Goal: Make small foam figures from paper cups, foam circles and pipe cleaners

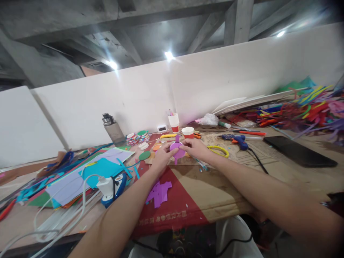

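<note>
A purple paper disc point(177, 152) with narrow purple strips sticking out at top and bottom is held over the cardboard at the middle of the table. From its left side my left hand point(162, 156) grips it, thumb lying across the front. On the other edge my right hand point(196, 147) pinches it with the thumb and fingers. Just left of my left hand lie a green disc point(144, 155) and an orange disc point(156, 147). Several cut purple paper strips point(159, 193) lie in a heap nearer me. Behind the hands stands a red and white paper cup point(187, 133).
A blue hot glue gun point(238, 140), a yellow ring of tape point(219, 151) and a black phone point(299, 151) lie to the right. On the left are a power strip point(114, 190), coloured paper sheets point(102, 166) and a bottle point(114, 129). A white partition point(145, 100) closes the back.
</note>
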A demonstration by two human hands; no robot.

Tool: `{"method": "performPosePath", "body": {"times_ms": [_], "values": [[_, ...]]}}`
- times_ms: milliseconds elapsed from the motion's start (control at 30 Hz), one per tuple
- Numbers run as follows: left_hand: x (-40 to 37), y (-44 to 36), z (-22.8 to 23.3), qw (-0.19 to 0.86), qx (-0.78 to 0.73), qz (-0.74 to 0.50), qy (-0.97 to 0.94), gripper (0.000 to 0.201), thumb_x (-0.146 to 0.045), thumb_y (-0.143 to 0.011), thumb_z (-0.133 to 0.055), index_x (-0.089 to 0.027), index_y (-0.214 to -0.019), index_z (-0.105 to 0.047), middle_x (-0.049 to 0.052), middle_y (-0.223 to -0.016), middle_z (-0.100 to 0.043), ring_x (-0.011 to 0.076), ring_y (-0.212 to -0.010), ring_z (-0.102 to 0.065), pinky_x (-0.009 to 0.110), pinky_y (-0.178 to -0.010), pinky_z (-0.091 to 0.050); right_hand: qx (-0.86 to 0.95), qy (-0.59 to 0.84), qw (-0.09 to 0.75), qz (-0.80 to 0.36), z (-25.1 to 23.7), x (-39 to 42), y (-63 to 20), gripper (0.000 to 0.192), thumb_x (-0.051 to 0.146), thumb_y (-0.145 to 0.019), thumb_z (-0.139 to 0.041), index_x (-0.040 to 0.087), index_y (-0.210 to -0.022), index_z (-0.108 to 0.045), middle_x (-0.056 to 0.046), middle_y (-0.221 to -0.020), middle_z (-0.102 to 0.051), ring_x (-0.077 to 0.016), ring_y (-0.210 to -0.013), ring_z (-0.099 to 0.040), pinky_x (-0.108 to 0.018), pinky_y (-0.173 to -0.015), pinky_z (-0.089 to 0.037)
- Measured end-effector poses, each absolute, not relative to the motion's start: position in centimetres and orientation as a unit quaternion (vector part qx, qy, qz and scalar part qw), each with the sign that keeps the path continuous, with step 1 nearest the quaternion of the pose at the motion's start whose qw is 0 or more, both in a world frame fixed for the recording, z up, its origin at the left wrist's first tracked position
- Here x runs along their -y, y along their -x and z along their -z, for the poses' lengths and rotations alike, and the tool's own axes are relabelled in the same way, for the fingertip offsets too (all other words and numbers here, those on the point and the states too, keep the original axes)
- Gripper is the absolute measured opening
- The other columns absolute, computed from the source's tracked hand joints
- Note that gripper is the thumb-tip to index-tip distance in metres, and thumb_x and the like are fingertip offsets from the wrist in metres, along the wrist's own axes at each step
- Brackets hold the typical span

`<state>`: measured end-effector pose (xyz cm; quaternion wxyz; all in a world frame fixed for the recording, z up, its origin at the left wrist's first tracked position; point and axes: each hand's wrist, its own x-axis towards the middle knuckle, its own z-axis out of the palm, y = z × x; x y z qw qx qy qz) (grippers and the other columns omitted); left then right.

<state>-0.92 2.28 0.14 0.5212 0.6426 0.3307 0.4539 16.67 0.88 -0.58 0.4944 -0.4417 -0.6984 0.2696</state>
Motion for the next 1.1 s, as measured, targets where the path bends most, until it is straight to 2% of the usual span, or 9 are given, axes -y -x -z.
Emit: {"method": "performPosePath", "body": {"times_ms": [167, 333, 567, 800, 1100], "values": [[-2.0, 0.6, 0.0, 0.57, -0.334, -0.447, -0.603, 0.044, -0.041, -0.063, -0.082, -0.012, -0.095, -0.07, 0.005, -0.082, -0.072, 0.0134, -0.067, -0.061, 0.024, -0.062, -0.047, 0.68, 0.455, 0.495, -0.293, 0.4, -0.6, -16.7, 0.033, 0.046, -0.079, -0.06, 0.017, -0.064, -0.063, 0.004, -0.054, -0.051, -0.011, -0.055, -0.043, -0.024, -0.054, -0.032], [-1.6, 0.3, 0.1, 0.599, -0.329, -0.411, -0.603, 0.046, -0.045, -0.065, -0.08, -0.012, -0.093, -0.067, 0.005, -0.081, -0.07, 0.0127, -0.06, -0.059, 0.022, -0.05, -0.043, 0.654, 0.451, 0.524, -0.308, 0.0, -0.2, -16.5, 0.03, 0.048, -0.079, -0.057, 0.018, -0.075, -0.063, 0.003, -0.061, -0.056, -0.0116, -0.058, -0.045, -0.024, -0.053, -0.033], [-1.4, 0.2, -0.2, 0.599, -0.344, -0.374, -0.618, 0.047, -0.038, -0.054, -0.088, -0.013, -0.087, -0.066, 0.002, -0.077, -0.068, 0.0129, -0.067, -0.062, 0.025, -0.066, -0.048, 0.646, 0.451, 0.532, -0.311, -0.1, 0.0, -16.5, 0.025, 0.038, -0.075, -0.063, 0.019, -0.061, -0.058, 0.003, -0.061, -0.056, -0.0107, -0.057, -0.044, -0.025, -0.055, -0.034], [-0.8, -0.3, -0.1, 0.638, -0.331, -0.395, -0.573, 0.041, -0.043, -0.06, -0.085, -0.013, -0.077, -0.064, 0.001, -0.07, -0.064, 0.0096, -0.06, -0.057, 0.022, -0.059, -0.043, 0.64, 0.464, 0.532, -0.303, 0.4, -0.3, -16.4, 0.025, 0.039, -0.074, -0.061, 0.019, -0.06, -0.056, 0.004, -0.058, -0.053, -0.0104, -0.055, -0.042, -0.025, -0.053, -0.031], [-1.1, -0.2, 0.6, 0.639, -0.34, -0.402, -0.561, 0.041, -0.04, -0.057, -0.087, -0.014, -0.079, -0.065, 0.0, -0.074, -0.064, 0.0111, -0.065, -0.056, 0.023, -0.061, -0.04, 0.635, 0.484, 0.513, -0.314, 0.3, -0.1, -16.4, 0.028, 0.045, -0.071, -0.062, 0.018, -0.063, -0.056, 0.003, -0.06, -0.053, -0.0111, -0.058, -0.043, -0.026, -0.055, -0.033]]}}
